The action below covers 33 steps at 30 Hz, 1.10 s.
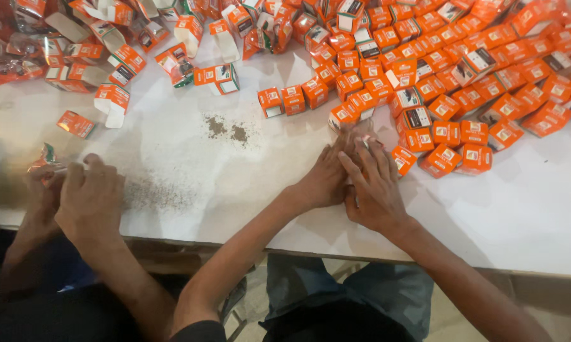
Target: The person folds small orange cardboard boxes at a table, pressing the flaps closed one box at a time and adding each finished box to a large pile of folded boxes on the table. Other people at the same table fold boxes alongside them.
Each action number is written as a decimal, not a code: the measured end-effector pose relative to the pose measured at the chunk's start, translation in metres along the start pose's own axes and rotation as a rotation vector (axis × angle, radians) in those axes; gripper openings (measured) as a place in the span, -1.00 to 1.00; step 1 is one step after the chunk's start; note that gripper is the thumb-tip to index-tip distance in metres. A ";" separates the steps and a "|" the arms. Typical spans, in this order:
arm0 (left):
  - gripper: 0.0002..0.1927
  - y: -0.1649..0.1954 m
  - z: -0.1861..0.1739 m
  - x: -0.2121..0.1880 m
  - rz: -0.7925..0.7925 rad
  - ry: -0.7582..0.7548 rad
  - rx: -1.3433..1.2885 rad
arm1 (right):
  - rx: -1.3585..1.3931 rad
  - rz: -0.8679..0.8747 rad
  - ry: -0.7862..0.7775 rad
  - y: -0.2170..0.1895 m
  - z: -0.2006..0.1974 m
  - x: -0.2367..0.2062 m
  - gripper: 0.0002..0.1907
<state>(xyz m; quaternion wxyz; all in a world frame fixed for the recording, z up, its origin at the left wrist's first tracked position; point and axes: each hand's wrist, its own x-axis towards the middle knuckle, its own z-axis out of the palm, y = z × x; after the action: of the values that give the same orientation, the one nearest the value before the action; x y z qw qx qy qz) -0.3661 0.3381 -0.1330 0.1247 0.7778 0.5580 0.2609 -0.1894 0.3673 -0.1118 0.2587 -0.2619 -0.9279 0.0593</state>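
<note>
Both hands meet at frame centre — left hand (323, 180) and right hand (373, 190) with fingers pressed together around a small orange carton (345, 116). One nudge could topple the neighbouring cartons (450, 133) — they're crowded close.

Bare table (190, 158) lies open at centre and lower right; orange boxes (463, 69) crowd the upper right and top, a co-worker's hands (76, 196) block lower left.

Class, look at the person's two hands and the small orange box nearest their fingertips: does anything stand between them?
Nothing visible does. The left hand and right hand lie together on the white table, fingertips right by the small orange cardboard box.
</note>
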 end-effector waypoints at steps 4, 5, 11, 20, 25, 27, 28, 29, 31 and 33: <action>-0.30 -0.038 -0.067 -0.007 -0.153 0.167 -0.138 | -0.118 -0.074 0.043 0.025 0.002 0.009 -0.37; -0.56 -0.052 -0.091 -0.010 -0.211 0.317 -0.083 | -0.165 -0.078 0.079 0.032 0.004 0.010 -0.44; -0.07 -0.126 -0.203 -0.006 -0.678 0.640 0.512 | -0.326 0.066 0.093 0.055 0.012 0.020 -0.57; -0.71 -0.137 -0.166 -0.006 -0.351 0.764 -0.006 | -0.074 -0.091 0.160 0.015 -0.040 0.069 -0.57; -0.79 -0.113 -0.178 -0.020 -0.389 0.827 -0.078 | 0.125 -0.120 -0.012 -0.015 -0.037 0.210 -0.62; -0.58 -0.102 -0.183 -0.018 -0.523 0.916 0.048 | 0.081 -0.006 -0.084 -0.026 -0.024 0.270 -0.54; -0.46 -0.099 -0.184 -0.017 -0.594 0.961 0.111 | 0.050 0.139 -0.150 -0.030 -0.018 0.293 -0.57; -0.36 -0.097 -0.185 -0.015 -0.622 0.954 0.285 | 0.019 0.283 -0.221 -0.035 -0.011 0.312 -0.56; -0.14 -0.099 -0.186 -0.013 -0.676 0.924 0.620 | -0.025 0.317 -0.184 -0.042 -0.001 0.333 -0.53; -0.46 -0.107 -0.189 -0.015 -0.718 0.849 0.355 | -0.043 0.297 -0.103 -0.046 0.007 0.346 -0.56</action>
<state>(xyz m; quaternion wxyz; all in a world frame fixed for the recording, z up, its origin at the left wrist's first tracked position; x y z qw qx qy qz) -0.5587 0.3431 -0.0316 -0.1617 0.3762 0.8231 0.3935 -0.4659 0.5071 0.0490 0.1932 -0.3983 -0.8921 0.0903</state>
